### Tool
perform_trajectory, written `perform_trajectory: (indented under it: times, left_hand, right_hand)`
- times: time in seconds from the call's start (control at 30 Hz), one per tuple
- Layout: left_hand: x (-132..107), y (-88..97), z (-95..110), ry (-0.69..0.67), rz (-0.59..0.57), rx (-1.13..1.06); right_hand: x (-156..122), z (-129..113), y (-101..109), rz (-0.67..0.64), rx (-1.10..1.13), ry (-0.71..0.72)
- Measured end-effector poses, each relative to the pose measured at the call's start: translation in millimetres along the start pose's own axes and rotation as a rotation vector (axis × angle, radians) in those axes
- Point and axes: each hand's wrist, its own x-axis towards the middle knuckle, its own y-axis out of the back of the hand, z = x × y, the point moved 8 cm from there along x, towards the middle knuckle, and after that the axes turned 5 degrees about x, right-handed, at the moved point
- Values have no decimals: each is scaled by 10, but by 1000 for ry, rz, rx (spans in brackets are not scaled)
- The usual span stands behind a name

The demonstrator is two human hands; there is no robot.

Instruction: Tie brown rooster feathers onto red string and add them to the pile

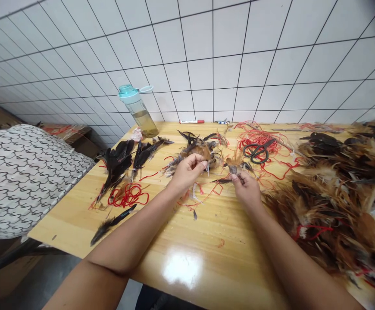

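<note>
- Tiled wall [213, 56] stands behind a wooden table [207, 228], with a feather heap [336, 206] piled at right.
- Left hand [187, 172]: curled, held just before a feather bunch [196, 150]; whether anything is gripped cannot be told.
- Right hand [245, 189]: a small grey feather tuft [233, 170] is grasped in a pinch.
- Scissors [257, 153] are laid on red string [258, 140], beyond the right hand.

Nothing readable, marker barrel [192, 122] included
</note>
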Motion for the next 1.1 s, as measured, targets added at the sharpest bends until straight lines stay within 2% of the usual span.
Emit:
perform_trajectory:
  times: [0.2, 0.3, 0.5, 0.73, 0.87, 1.1]
  left_hand:
    - [-125, -294, 7, 46, -133, -26]
    - [-157, -367, -14, 42, -146, -54]
    - [-158, -361, -70, 13, -95, -24]
    - [-181, -385, -79, 4, -78, 21]
    - [-176, -402, -66, -2, -108, -7]
    - [-127, -353, -157, 75, -86, -126]
  right_hand:
    - [-43, -60, -49, -13, 55, 15]
    - [-85, -105, -106, -39, 78, 21]
    - [-122, -102, -209, -137, 44, 2]
    - [-123, -59, -265, -193, 95, -23]
    - [-117, -52, -262, -191, 148, -36]
    - [-87, -66, -165, -92, 265, -68]
